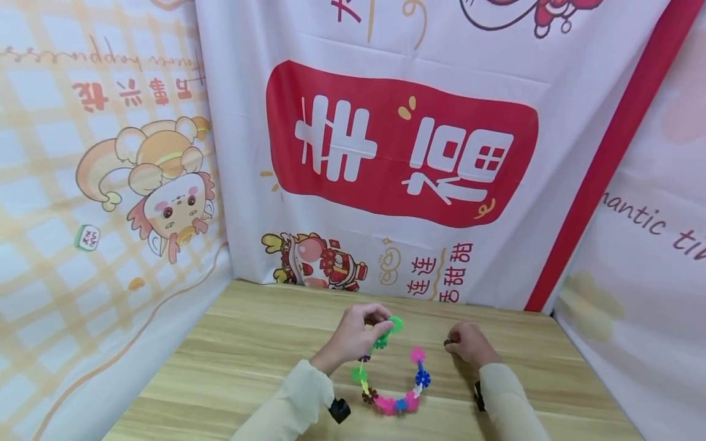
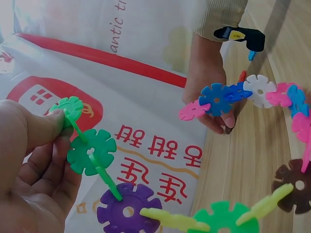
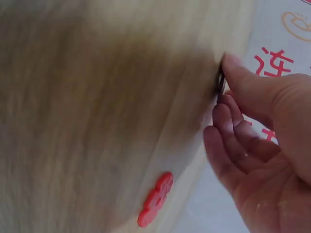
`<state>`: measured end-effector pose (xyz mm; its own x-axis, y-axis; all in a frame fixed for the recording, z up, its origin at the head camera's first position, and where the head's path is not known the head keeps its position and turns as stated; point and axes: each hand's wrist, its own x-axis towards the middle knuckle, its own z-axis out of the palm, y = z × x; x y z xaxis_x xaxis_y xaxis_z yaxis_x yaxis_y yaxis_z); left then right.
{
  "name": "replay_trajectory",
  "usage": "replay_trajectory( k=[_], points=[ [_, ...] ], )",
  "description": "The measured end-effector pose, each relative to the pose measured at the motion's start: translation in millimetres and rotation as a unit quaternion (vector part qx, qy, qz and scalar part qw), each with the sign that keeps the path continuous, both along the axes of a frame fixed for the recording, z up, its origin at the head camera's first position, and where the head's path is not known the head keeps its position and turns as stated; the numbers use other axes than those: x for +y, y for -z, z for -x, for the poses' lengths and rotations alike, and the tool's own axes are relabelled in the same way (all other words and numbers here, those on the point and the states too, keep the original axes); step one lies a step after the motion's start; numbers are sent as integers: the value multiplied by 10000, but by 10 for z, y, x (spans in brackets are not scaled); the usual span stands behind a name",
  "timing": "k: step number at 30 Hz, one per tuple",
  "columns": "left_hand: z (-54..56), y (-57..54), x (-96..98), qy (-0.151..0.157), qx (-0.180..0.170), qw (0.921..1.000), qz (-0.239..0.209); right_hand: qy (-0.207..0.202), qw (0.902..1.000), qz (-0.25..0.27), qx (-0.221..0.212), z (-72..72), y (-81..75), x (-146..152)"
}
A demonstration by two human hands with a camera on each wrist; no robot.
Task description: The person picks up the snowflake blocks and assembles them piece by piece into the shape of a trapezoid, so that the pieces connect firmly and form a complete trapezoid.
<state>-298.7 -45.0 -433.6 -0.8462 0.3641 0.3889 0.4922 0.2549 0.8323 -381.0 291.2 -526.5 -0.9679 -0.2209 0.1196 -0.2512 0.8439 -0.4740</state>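
My left hand [image 1: 355,334] pinches the green end piece [image 2: 68,107] of a chain of interlocking snowflake discs, holding that end raised. From there the chain curves through a purple disc [image 2: 129,211], yellow pieces, a brown disc [image 2: 293,185], pink pieces and a white disc [image 2: 260,91]. A pink disc [image 1: 417,355] forms its other end, beside a blue one [image 1: 423,378]. Off to the right, my right hand [image 1: 471,346] pinches a dark brown snowflake disc [image 3: 221,83] between thumb and fingers, edge-on in the right wrist view. It is apart from the chain.
A loose red snowflake disc [image 3: 156,199] lies on the wooden table [image 1: 220,367] near my right hand. Behind the table hangs a white cloth [image 1: 242,184] with a large red print. More printed cloths stand at the left and right sides.
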Motion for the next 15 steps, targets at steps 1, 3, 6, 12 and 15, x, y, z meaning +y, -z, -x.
replay_trajectory(
  k=[1,3,6,12,15],
  points=[
    [2,1,0,-12,2,10000,-25,106,9999,46,-73,-17,-15,12],
    [7,1,-2,-16,2,10000,-71,301,9991,144,-257,-53,-60,33],
    [16,5,-13,-24,11,9999,-124,285,9982,256,-461,-99,-155,41],
    [27,41,-41,-114,60,9997,-190,-480,9972,523,-235,-207,-380,-47],
    [24,57,-43,-137,87,9997,-199,-711,9954,645,39,-304,-502,-128]
  ],
)
